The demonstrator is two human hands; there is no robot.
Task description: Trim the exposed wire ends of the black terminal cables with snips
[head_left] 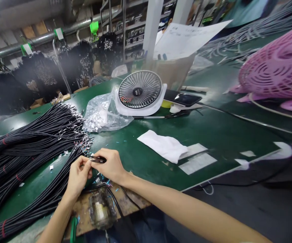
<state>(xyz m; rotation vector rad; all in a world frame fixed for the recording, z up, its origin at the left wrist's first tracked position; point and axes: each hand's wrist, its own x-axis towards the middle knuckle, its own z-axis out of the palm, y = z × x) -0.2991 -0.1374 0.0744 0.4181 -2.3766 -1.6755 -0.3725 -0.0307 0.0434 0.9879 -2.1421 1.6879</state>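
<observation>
So your right hand (pixel 113 165) has the small black-handled cutting tool (pixel 99 159) gripped, and your left hand (pixel 78 173) is pinching something tiny right at its tip, too small to make out. Both are just beside the big bundles of black cables with stripped ends (pixel 47 126) on the green table (pixel 125 146). Honestly, I'd pinch close to the blades, steady both wrists and squeeze gently, fingertips clear.

A green-topped bench (pixel 212 125) stretches across the room; behind it stand metal shelving (pixel 134 32), pale posts (pixel 154 27) and a long silvery pipe (pixel 41 38).
</observation>
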